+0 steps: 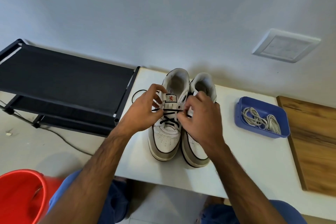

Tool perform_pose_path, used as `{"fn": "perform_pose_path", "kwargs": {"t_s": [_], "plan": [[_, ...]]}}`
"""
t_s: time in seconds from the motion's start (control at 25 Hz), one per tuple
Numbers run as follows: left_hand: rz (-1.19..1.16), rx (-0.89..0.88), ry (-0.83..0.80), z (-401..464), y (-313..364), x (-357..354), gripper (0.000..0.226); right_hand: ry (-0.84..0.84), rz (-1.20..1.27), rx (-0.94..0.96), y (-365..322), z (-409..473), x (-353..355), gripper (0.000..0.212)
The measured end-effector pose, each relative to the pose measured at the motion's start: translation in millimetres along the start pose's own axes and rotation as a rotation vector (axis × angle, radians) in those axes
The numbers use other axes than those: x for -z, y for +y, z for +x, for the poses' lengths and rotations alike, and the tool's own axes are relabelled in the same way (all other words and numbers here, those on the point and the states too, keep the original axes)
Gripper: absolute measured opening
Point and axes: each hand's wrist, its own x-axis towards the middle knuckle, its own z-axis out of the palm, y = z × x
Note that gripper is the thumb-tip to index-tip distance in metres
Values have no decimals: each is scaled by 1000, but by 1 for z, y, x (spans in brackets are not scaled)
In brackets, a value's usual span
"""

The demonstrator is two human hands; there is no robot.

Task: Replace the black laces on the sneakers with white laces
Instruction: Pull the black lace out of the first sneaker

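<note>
Two white sneakers stand side by side on the white table (pixel 245 165), toes toward me. The left sneaker (pixel 166 138) carries a black lace (pixel 169 119) crossed through its lower eyelets; the upper eyelets are bare. My left hand (pixel 142 112) pinches the lace at the sneaker's left side. My right hand (pixel 201 116) pinches the lace at the right side and covers most of the right sneaker (pixel 195 154). A loose loop of black lace (pixel 138 93) lies on the table behind my left hand. White laces (pixel 260 119) sit coiled in a blue tray (pixel 241 109) to the right.
A black shoe rack (pixel 60 82) stands left of the table. A red bucket (pixel 20 194) is at the lower left by my knee. A wooden board (pixel 312 143) adjoins the table on the right. A wall socket plate (pixel 285 45) is above. A cable runs across the floor.
</note>
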Motion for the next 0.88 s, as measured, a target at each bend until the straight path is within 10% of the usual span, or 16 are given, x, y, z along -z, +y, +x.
{"fn": "perform_pose_path", "kwargs": {"t_s": [0.44,0.88], "plan": [[17,-26,-20,-2,1,3,59,-167,-162,147,-22,13,-18,24],[16,-13,-22,-2,2,3,57,79,-22,-23,22,-16,20,25]]}}
